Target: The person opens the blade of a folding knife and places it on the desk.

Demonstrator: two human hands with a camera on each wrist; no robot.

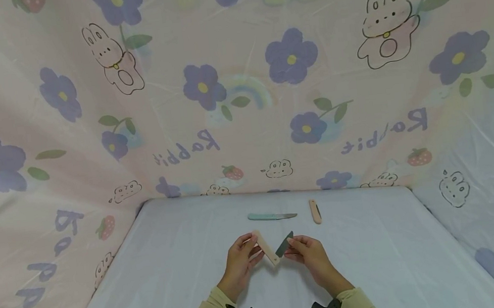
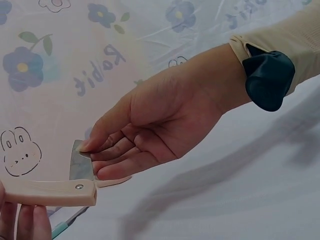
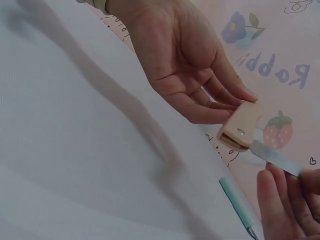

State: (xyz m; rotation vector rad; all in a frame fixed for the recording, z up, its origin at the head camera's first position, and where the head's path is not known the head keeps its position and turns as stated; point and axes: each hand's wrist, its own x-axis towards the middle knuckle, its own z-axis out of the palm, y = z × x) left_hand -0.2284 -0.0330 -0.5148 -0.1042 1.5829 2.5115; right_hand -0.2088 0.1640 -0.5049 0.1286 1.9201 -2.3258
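A folding knife with a beige handle (image 1: 265, 248) is held between both hands, partly unfolded, its blade (image 1: 284, 245) at an angle to the handle. My left hand (image 1: 239, 262) grips the handle by its far end, thumb on one side and fingers on the other. With thumb and fingertips, my right hand (image 1: 311, 257) pinches the blade. A round metal pivot shows at the joint end of the handle (image 2: 55, 192) in the left wrist view. Seen from the right wrist, the blade (image 3: 277, 159) slants out of the handle toward the right hand's fingers.
Beyond the hands, a teal-handled knife (image 1: 272, 216) lies on the white tabletop (image 1: 185, 252), blade pointing right. To its right lies another beige-handled folding knife (image 1: 315, 212). A printed curtain (image 1: 252, 123) with flowers and rabbits rises behind the table and along both sides.
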